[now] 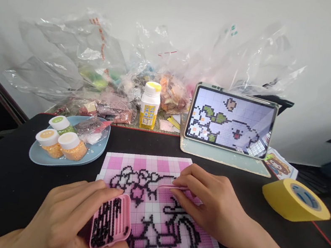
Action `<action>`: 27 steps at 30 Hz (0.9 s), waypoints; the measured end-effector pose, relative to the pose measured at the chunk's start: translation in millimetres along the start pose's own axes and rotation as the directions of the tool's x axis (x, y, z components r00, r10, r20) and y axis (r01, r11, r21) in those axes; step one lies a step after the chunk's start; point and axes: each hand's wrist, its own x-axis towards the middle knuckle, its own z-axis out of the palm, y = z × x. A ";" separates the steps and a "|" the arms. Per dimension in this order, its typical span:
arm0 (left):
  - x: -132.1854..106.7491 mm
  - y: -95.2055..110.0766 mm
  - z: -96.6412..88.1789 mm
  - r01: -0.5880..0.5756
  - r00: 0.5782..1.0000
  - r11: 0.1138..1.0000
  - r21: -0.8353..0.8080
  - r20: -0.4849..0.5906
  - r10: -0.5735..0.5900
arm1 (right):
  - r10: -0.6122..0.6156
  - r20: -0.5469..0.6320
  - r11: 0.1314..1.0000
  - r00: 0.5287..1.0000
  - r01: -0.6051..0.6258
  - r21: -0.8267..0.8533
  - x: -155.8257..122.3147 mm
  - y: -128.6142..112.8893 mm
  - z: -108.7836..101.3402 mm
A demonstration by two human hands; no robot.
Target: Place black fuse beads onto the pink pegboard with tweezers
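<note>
My left hand grips a small pink bead tray by its sides, over the lower left of the pegboard. Black beads lie in the tray's grooves, mostly toward its left. In my right hand is a pair of pink tweezers, pinched between thumb and fingers, with the tip pointing left over the board. Under both hands lies a pink-and-white checked pegboard. Black bead outlines run across it, partly hidden by my hands. Whether the tweezers hold a bead is too small to tell.
Behind the board a tablet stands with a pixel pattern on its screen. A blue plate with several bead jars is at the left. A yellow tape roll lies right. A white-and-yellow bottle and plastic bags line the wall.
</note>
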 end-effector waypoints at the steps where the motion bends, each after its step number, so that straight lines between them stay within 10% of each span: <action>1: 0.0 0.0 -0.1 0.003 1.000 1.000 -0.002 -0.002 -0.003 | 0.002 0.002 1.000 1.000 -0.002 -0.002 0.1 0.0 0.1; 27: -1.2 0.3 1.7 0.001 1.000 1.000 0.013 -0.020 -0.001 | 0.024 -0.056 0.999 0.998 -0.023 0.025 0.4 -1.7 0.2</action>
